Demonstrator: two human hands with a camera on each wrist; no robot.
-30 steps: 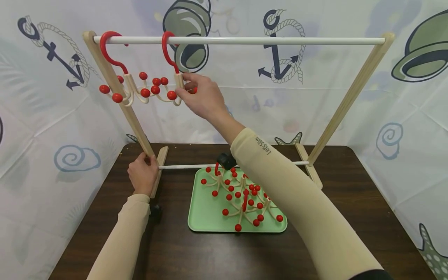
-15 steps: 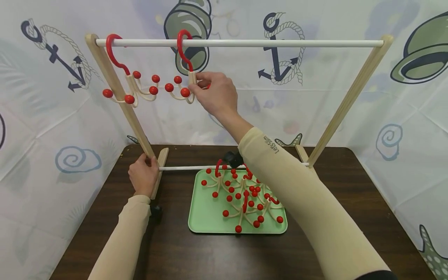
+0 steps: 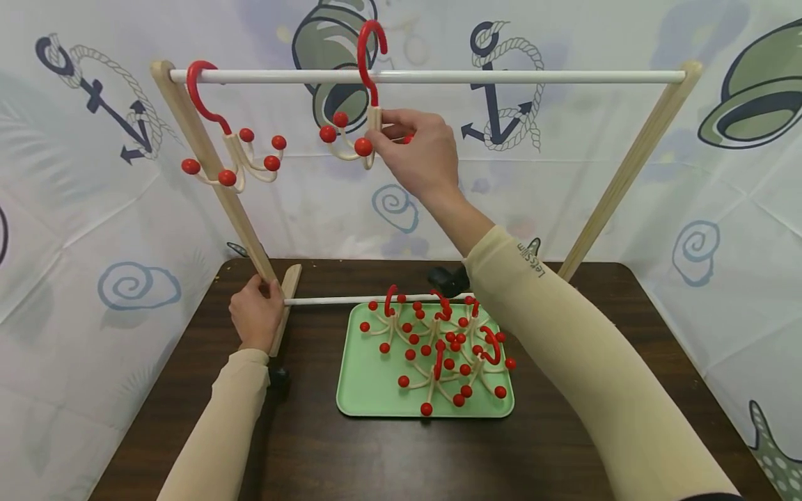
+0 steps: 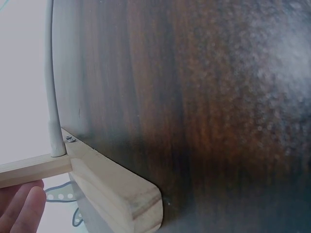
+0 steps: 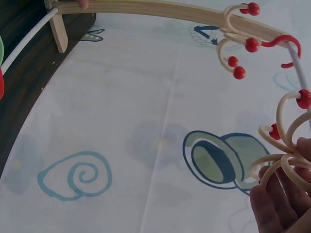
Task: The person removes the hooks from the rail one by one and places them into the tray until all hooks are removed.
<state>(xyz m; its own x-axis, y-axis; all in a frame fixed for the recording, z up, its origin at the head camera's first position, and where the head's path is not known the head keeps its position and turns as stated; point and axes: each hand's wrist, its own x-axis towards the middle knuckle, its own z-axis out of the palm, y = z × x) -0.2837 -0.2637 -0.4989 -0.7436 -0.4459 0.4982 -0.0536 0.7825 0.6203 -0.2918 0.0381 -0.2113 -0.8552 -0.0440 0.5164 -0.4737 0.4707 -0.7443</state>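
Observation:
My right hand (image 3: 393, 133) pinches the cream stem of a hanger (image 3: 360, 136) with a red hook and red-balled arms. Its hook (image 3: 371, 49) stands raised, the curve above the white top rod (image 3: 501, 75). In the right wrist view my fingers (image 5: 279, 204) wrap the hanger's cream loops (image 5: 286, 145). A second hanger (image 3: 228, 149) hangs on the rod at the far left. My left hand (image 3: 253, 313) grips the wooden rack's left post (image 3: 207, 160) near its base; its fingertips (image 4: 22, 208) show under the post by the rack's foot (image 4: 116, 194).
A green tray (image 3: 370, 390) on the dark table (image 3: 313, 452) holds several more red-balled hangers, just in front of the rack's lower rod (image 3: 326, 300). The rack's right post (image 3: 626, 174) slants down to the table. A printed cloth backdrop surrounds the table.
My right hand has carried the hanger to the right along the top rod and lifted it, so its red hook now rises above the rod. The left hand has stayed put.

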